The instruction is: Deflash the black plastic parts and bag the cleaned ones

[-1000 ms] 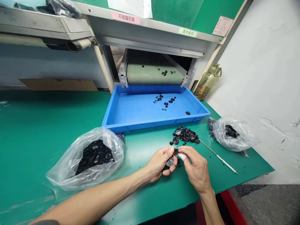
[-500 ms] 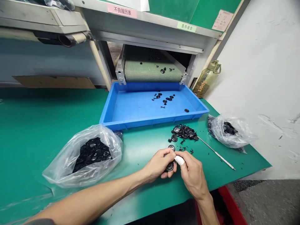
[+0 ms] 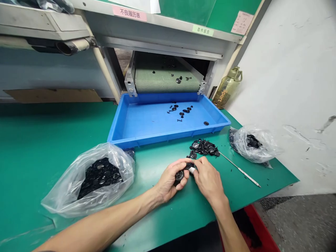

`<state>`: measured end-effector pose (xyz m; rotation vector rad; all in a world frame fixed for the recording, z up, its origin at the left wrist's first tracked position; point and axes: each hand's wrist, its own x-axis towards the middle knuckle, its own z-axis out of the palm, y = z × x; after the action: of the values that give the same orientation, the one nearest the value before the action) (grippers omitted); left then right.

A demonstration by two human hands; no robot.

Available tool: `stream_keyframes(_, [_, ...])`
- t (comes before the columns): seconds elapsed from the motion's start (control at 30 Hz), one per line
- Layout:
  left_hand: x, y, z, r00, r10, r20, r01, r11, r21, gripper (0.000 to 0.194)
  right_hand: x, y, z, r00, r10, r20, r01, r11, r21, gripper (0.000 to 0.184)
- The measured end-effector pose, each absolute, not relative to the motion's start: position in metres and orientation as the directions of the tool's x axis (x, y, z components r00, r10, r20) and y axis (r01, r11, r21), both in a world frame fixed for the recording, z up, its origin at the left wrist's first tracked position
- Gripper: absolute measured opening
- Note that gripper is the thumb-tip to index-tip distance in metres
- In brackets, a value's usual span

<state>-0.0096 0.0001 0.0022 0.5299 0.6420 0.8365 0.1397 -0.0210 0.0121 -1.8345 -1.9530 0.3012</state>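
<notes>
My left hand (image 3: 172,178) is closed around black round plastic parts (image 3: 179,175), one of them showing a ringed face below the thumb. Against it, my right hand (image 3: 207,176) pinches another black disc (image 3: 188,166) at the left hand's fingertips. White tape wraps one finger of the right hand. Just beyond both hands lies a pile of black round parts (image 3: 204,147) with small black bits among them. A thin white stick tool (image 3: 244,172) rests on the green table, its tip at the pile.
A blue tray (image 3: 168,138) with several black parts sits below a green conveyor belt (image 3: 162,82). Open plastic bags of black parts stand left (image 3: 118,189) and right (image 3: 265,150). A bottle (image 3: 227,89) leans by the wall. Below the table edge is a red bin (image 3: 262,227).
Both hands have shifted slightly left and up, still together. The right hand has turned over the left fingertips, and a black disc now shows between them. The camera view has moved a little.
</notes>
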Motion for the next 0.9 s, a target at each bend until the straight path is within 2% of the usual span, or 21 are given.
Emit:
stream_keyframes(0.17, [-0.011,0.0,0.006,0.55,0.762,-0.341,-0.549,0.638,0.54,0.02,0.145,-0.021,0.008,0.008,0.972,0.233,0.832,0.123,-0.542,0.013])
stream_keyframes(0.33, [-0.008,-0.001,0.006,0.593,0.743,-0.31,-0.465,0.63,0.622,0.021,0.152,-0.033,0.012,0.071,0.924,0.375,0.734,0.206,-0.647,0.021])
stream_keyframes(0.4, [-0.006,-0.002,0.005,0.611,0.735,-0.292,-0.437,0.622,0.65,0.024,0.15,-0.041,0.017,0.012,0.891,0.453,0.673,0.328,-0.663,0.024])
stream_keyframes(0.47, [-0.006,-0.003,0.003,0.622,0.728,-0.29,-0.428,0.625,0.652,0.027,0.149,-0.046,0.022,-0.108,0.877,0.468,0.601,0.432,-0.672,0.029])
stream_keyframes(0.53, [-0.006,-0.003,0.002,0.614,0.731,-0.298,-0.434,0.628,0.646,0.026,0.149,-0.045,0.026,-0.202,0.896,0.394,0.571,0.435,-0.696,0.034])
stream_keyframes(0.6, [-0.007,-0.003,0.0,0.587,0.752,-0.301,-0.463,0.616,0.637,0.024,0.152,-0.035,0.025,-0.205,0.935,0.291,0.638,0.353,-0.684,0.037])
stream_keyframes(0.7, [-0.009,0.0,-0.001,0.567,0.765,-0.304,-0.495,0.612,0.616,0.027,0.154,-0.008,0.017,-0.134,0.973,0.188,0.798,0.219,-0.562,0.043])
stream_keyframes(0.8, [-0.009,0.004,0.003,0.566,0.753,-0.336,-0.49,0.635,0.597,0.032,0.149,0.019,0.013,-0.148,0.983,0.111,0.867,0.183,-0.463,0.046])
stream_keyframes(0.9, [-0.009,0.001,0.011,0.526,0.759,-0.384,-0.471,0.636,0.612,0.032,0.145,0.031,0.023,-0.16,0.987,0.026,0.924,0.159,-0.347,0.036])
